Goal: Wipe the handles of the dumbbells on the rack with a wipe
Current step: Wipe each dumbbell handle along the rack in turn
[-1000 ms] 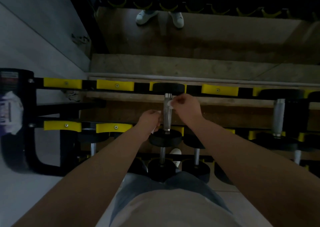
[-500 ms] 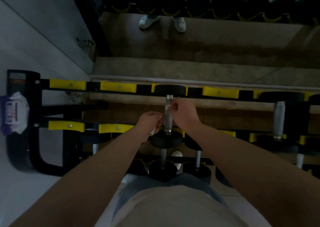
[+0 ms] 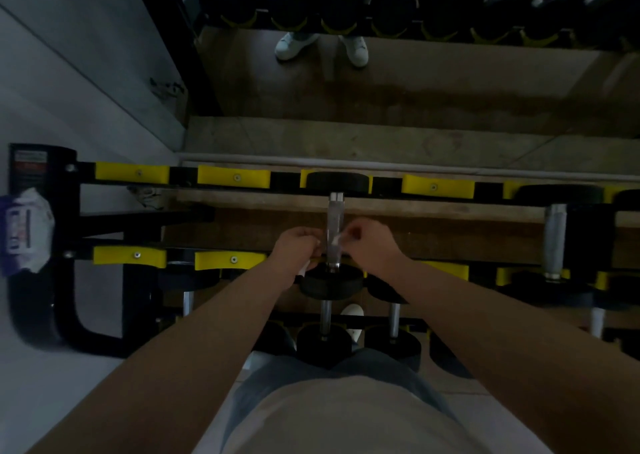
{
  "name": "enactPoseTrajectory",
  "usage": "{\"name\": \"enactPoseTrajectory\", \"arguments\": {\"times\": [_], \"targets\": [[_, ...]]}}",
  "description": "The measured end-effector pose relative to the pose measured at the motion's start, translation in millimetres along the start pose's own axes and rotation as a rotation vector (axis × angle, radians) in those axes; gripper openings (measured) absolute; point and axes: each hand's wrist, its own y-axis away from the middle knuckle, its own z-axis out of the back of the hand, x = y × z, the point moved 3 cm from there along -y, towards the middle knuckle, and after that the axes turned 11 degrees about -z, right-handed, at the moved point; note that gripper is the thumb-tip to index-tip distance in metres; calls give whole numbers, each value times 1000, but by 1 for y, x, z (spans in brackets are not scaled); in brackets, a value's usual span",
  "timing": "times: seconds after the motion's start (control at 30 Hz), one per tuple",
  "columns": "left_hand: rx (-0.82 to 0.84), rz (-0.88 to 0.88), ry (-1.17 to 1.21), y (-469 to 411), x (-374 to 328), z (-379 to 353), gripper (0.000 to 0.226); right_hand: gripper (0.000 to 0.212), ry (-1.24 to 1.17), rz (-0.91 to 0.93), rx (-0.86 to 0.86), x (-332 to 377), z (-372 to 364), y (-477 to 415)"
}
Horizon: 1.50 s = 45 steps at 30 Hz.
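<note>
Two bare hands, centre of frame, meet on one dumbbell.

Left hand [image 3: 299, 246]: fingers curled in a loose fist against the left side of the handle, gripping one end of the wipe. A white tail of the wipe hangs below the palm.

Right hand [image 3: 369, 242]: fingers and thumb curled, pinching the other end at the handle's right side. Both forearms rise from the lower corners and converge, backs of the hands toward the camera.

Wipe [image 3: 337, 241]: thin, white, limp and crumpled, drawn across the lower half of the handle between the hands. Whether it wraps behind the bar cannot be told.

Handle [image 3: 335, 216]: straight steel cylinder, dull grey, with a brighter collar at its far end. Its long axis runs up and down the frame, pointing away from the person.

Dumbbell heads: two round, matte black discs, the far one [image 3: 337, 182] and the near one [image 3: 330, 282], each seated in the top tier of the rack.

Rack [image 3: 287, 180]: black metal frame with rails running left to right, fitted with yellow moulded saddles [image 3: 233, 177] fixed by screws.

Second dumbbell [image 3: 554, 239]: right of frame, with a thicker grey handle lying parallel.

Smaller dumbbells [image 3: 323, 343]: lower tier, beneath the hands.

Wipe packet [image 3: 26, 228]: far left edge, at the rack's end post, purple and white, with a sheet protruding.

White shoes [image 3: 353, 48]: a pair, upper centre.
</note>
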Motion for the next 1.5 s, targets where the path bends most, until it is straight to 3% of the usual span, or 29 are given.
{"name": "enactPoseTrajectory", "arguments": {"times": [0.1,0.2,0.3,0.4,0.47,0.53,0.6,0.67,0.7,0.77,0.87,0.93,1.0,1.07,1.23,1.27,1.4,1.5], "targets": [[5,13,12,-2,1,0,18,9,-388,-196,-127,5,10,-19],[21,7,29,-5,0,1,15,15,-588,-262,30,13,8,-30],[22,-16,57,-8,-5,3,14,20,-390,-221,191,7,2,-23],[31,-18,47,-8,-8,4,16,23,160,-204,410,-8,-4,-11],[37,3,68,-9,-6,3,20,22,244,-190,411,-8,-5,-10],[41,19,85,-10,-5,3,24,17,-30,-228,285,-1,-2,-18],[51,16,81,-9,-3,2,24,20,-506,-320,182,6,3,-30],[74,2,48,-7,-2,3,24,25,-886,-374,170,13,5,-42],[90,-4,33,-6,-1,4,24,26,-962,-381,177,15,5,-46],[106,-10,20,-6,1,5,25,26,-874,-347,199,13,4,-46],[92,-16,14,-8,3,5,26,18,-538,-269,256,-3,-1,-33],[76,-15,6,-9,3,4,23,10,-154,-195,326,-10,-4,-21],[68,-1,4,-10,3,3,17,18,153,-144,397,-11,-7,-11],[65,11,1,-11,2,1,14,17,137,-159,378,-9,-6,-9],[56,2,12,-9,-3,4,19,11,-679,-253,74,13,18,-24],[50,-8,23,-7,-4,4,20,8,-666,-213,29,17,21,-26],[19,-16,60,-6,-4,5,31,9,-163,17,-147,16,16,-7],[1,-5,20,-6,-3,7,13,8,242,247,42,9,-1,10]]}}
